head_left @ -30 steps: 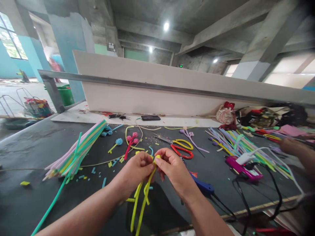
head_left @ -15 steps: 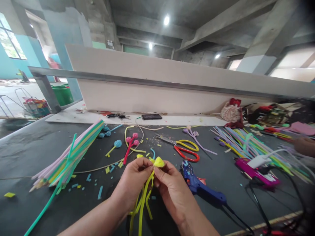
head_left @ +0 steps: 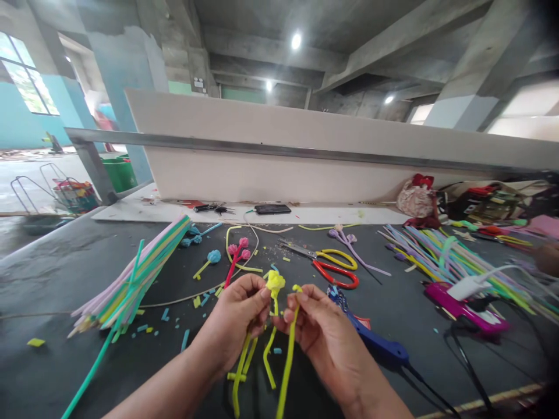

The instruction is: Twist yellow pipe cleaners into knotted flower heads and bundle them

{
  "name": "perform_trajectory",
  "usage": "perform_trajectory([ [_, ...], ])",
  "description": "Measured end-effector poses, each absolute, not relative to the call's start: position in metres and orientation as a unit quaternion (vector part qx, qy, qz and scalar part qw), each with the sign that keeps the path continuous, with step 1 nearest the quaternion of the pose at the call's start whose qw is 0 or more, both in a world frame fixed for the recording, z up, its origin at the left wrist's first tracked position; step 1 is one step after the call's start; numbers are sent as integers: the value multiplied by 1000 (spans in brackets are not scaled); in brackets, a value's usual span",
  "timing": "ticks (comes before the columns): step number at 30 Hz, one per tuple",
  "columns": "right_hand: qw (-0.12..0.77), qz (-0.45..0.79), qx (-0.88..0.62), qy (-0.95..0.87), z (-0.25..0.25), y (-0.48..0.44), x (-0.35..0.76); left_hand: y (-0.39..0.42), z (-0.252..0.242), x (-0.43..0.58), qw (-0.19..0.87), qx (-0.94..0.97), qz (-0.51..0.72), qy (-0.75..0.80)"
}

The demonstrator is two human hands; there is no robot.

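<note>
My left hand (head_left: 233, 323) pinches a crumpled yellow pipe-cleaner flower (head_left: 275, 283) between thumb and fingertips, its thin stem hanging down. Just to the right, my right hand (head_left: 327, 334) is closed on a long yellow pipe cleaner (head_left: 287, 361) with a small curled tip on top. The flower and this strip look apart at their tops. More yellow strips (head_left: 269, 364) dangle or lie below the hands; where they join is hidden by my fingers. A blue glue gun (head_left: 378, 340) lies beside my right hand, its nozzle end partly behind that hand.
Scissors (head_left: 336, 265) with yellow and red handles lie beyond my right hand. Pink (head_left: 238, 256) and blue (head_left: 213, 256) pipe-cleaner flowers lie ahead. A pipe-cleaner bundle (head_left: 144, 273) is at left, another (head_left: 449, 250) at right near a magenta power strip (head_left: 465, 308). Another person's hand (head_left: 545, 256) shows at the right edge.
My hands have drawn apart, the right one moving right with the yellow pipe cleaner. The yellow flower, earlier between both hands, is now in the left alone. The view has shifted slightly.
</note>
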State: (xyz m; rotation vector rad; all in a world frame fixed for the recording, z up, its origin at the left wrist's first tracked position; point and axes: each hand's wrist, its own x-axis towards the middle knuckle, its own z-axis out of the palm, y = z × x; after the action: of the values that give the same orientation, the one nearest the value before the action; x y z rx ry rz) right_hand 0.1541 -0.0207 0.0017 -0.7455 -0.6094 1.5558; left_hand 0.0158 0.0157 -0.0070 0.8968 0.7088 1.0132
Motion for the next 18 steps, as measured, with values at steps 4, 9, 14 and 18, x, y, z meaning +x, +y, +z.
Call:
perform_trajectory([
  [4,624,590,-368,-356,8,-24,163,11,-6,12,807,382,374,251],
  [9,556,505,-426,-505,7,-26,167,6,-5,13,830,384,325,241],
  [14,521,434,-473,-563,5,-23,170,4,-5,16,775,420,374,289],
  [18,510,423,-487,-568,5,-21,171,4,-6,21,692,485,395,360],
])
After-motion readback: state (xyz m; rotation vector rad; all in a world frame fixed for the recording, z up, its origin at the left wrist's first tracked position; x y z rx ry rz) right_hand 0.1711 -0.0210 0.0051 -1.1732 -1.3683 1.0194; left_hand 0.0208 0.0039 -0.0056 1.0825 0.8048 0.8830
